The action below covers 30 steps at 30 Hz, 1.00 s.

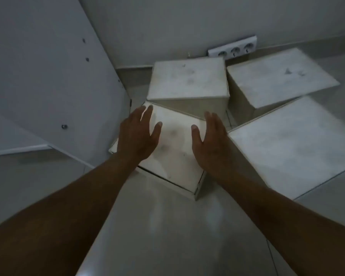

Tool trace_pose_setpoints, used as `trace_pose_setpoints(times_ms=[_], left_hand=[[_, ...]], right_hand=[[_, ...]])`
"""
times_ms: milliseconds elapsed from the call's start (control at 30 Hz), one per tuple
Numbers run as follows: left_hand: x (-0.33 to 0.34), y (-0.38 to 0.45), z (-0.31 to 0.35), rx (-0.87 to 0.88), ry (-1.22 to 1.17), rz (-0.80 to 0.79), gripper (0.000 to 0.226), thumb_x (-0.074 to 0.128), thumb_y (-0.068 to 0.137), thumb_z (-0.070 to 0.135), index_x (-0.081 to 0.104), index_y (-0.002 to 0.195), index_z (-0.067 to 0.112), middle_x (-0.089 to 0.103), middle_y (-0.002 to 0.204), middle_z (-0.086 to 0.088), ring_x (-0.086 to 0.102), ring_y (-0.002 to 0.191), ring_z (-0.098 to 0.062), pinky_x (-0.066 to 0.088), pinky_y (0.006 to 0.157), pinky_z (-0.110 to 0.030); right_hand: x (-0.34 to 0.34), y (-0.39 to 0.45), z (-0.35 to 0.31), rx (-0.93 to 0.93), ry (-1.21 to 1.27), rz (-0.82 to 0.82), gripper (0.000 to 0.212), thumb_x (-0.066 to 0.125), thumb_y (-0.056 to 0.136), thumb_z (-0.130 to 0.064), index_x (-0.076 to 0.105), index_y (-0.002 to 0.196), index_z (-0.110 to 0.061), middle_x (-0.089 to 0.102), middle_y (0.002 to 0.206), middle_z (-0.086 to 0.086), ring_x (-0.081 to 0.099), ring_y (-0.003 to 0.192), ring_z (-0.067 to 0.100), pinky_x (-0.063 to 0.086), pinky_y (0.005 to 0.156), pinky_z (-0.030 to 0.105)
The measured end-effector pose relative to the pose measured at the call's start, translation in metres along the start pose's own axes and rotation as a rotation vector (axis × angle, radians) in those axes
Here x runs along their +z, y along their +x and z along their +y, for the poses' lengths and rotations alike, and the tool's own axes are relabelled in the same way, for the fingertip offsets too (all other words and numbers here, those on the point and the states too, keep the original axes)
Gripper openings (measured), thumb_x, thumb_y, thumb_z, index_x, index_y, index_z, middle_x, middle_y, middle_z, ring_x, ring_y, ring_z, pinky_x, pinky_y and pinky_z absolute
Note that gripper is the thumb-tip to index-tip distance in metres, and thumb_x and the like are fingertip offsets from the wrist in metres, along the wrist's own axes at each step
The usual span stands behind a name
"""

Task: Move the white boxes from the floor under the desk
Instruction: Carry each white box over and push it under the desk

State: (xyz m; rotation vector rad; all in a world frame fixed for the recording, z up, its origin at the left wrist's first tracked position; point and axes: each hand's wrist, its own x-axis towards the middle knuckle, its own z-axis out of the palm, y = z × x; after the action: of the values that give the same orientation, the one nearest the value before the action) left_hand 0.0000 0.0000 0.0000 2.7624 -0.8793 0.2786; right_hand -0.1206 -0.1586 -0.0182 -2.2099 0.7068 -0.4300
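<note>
Both our spread, empty hands, left hand (136, 134) and right hand (209, 144), flank the nearest white box (175, 148), its corner toward us on the floor (167, 226).

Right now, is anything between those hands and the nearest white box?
Nothing visible. The left hand and right hand are open over the nearest white box, with no object between them and it.

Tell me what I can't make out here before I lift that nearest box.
Head view only:
- nearest box: left and right sides hidden behind left hand and right hand; contact unclear.
- near-right box: cut off by the right edge.
- back-right box: base hidden behind the near-right box.
- All boxes: closed, contents unseen.
</note>
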Motion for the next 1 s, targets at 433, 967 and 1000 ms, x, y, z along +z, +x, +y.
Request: trace_pose_setpoints(times_ms=[433, 967, 1000], left_hand=[[0.039, -0.002, -0.034, -0.435, -0.010, -0.198, 0.087, 0.034, 0.089, 0.071, 0.024, 0.151, 0.012, 0.031, 0.153, -0.020, 0.032, 0.137, -0.038, 0.025, 0.112, -0.053], [0.014, -0.031, -0.012, -0.609, -0.104, -0.102, 0.092, 0.059, 0.075, 0.073, 0.048, 0.127, -0.003, 0.051, 0.124, -0.023, 0.049, 0.115, -0.040, 0.040, 0.098, -0.047], [0.007, -0.033, -0.008, -0.618, -0.108, -0.082, 0.092, 0.060, 0.076, 0.072, 0.048, 0.126, -0.003, 0.051, 0.124, -0.024, 0.049, 0.115, -0.040, 0.040, 0.098, -0.047]], right_hand=[[0.035, -0.031, 0.024, 0.257, 0.125, 0.091, 0.079, 0.053, 0.098, -0.037, 0.006, 0.157, -0.014, 0.003, 0.165, 0.001, 0.007, 0.149, 0.015, 0.013, 0.116, 0.024], [0.004, -0.034, 0.014, 0.461, 0.296, -0.029, 0.075, 0.053, 0.099, -0.033, 0.008, 0.157, -0.018, 0.027, 0.159, 0.004, 0.032, 0.142, 0.023, 0.024, 0.113, 0.028], [-0.002, -0.034, 0.010, 0.451, 0.291, -0.039, 0.075, 0.053, 0.099, -0.033, 0.008, 0.157, -0.018, 0.028, 0.158, 0.004, 0.033, 0.142, 0.024, 0.025, 0.113, 0.029]])
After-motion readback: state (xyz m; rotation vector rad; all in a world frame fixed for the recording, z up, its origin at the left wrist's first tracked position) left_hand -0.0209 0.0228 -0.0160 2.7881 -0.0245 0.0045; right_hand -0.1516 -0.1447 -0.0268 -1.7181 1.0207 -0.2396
